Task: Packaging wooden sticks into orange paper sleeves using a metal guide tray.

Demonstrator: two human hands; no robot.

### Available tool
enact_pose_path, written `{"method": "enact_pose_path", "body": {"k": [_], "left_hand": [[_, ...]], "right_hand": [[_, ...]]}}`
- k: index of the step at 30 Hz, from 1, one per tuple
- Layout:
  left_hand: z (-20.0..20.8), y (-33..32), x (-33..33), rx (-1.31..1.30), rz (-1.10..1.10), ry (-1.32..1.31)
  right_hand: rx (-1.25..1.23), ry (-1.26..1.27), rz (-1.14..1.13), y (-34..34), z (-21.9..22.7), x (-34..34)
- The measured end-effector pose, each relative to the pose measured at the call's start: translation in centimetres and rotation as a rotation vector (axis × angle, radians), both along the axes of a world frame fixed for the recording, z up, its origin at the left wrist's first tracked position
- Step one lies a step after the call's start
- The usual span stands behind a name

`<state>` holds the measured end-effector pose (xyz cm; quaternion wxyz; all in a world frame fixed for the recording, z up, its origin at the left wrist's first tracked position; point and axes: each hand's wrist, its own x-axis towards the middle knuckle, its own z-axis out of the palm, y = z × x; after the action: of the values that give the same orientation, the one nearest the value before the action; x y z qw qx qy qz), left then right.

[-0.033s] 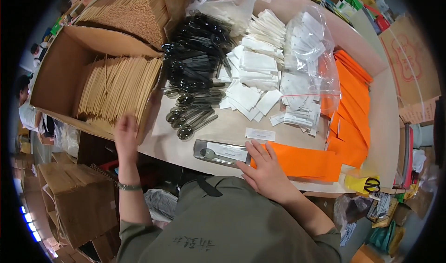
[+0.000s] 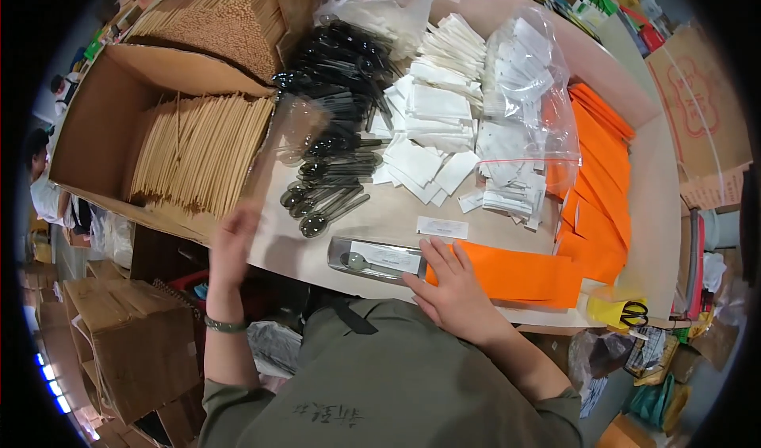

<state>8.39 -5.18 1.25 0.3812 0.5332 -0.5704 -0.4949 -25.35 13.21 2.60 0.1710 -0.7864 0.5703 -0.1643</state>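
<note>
My right hand [image 2: 456, 293] lies flat, fingers stretched out, across an orange sleeve [image 2: 523, 276]. Its thumb touches the end of a clear plastic pouch [image 2: 337, 251], which meets the sleeve. A smoky grey spoon [image 2: 357, 261] and a white packet [image 2: 396, 258] lie in that pouch. My left hand [image 2: 236, 242] is blurred beside the near right corner of a cardboard box [image 2: 103, 103] of thin wooden chopsticks [image 2: 198, 151]. Motion hides its fingers. Nearby, dark translucent spoons [image 2: 329, 198] are piled up. One loose white packet [image 2: 442, 227] lies above the right hand.
White packets [image 2: 440, 111] are heaped mid-table, beside a clear bag [image 2: 527, 91] of more. Orange sleeves [image 2: 598, 186] stack at the right wall. Another box of wooden sticks [image 2: 226, 32] stands behind. Black-handled scissors [image 2: 634, 314] sit in a yellow holder [image 2: 605, 309] at the front edge.
My left hand has moved right and down, away from the front of the chopsticks. A faint blurred patch now shows over the spoon pile. My right hand stays in place.
</note>
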Motion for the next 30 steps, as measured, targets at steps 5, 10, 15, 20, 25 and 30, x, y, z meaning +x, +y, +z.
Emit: {"method": "enact_pose_path", "body": {"k": [5, 10, 15, 20, 25, 30], "left_hand": [[0.6, 2.4, -2.1, 0.197, -0.559, -0.237], [0.2, 2.5, -2.9, 0.043, -0.501, -0.521], [-1.0, 5.5, -10.8, -0.218, -0.439, -0.514], [-0.9, 6.0, -12.4, -0.290, -0.222, -0.768], [-1.4, 8.5, -16.0, 0.250, -0.551, 0.009], [1.8, 8.6, -16.0, 0.509, -0.737, 0.254]], "right_hand": [[0.006, -0.011, 0.032, -0.2, 0.6, -0.7], [-0.091, 0.064, 0.087, -0.5, -0.2, -1.2], [-0.069, -0.131, 0.068, -1.3, -0.1, 0.0], [-0.105, 0.014, -0.123, -0.8, 0.6, 0.3], [-0.188, -0.025, -0.065, -1.2, -0.7, -0.4], [-0.144, -0.077, -0.028, -1.4, 0.6, -1.8]]}}
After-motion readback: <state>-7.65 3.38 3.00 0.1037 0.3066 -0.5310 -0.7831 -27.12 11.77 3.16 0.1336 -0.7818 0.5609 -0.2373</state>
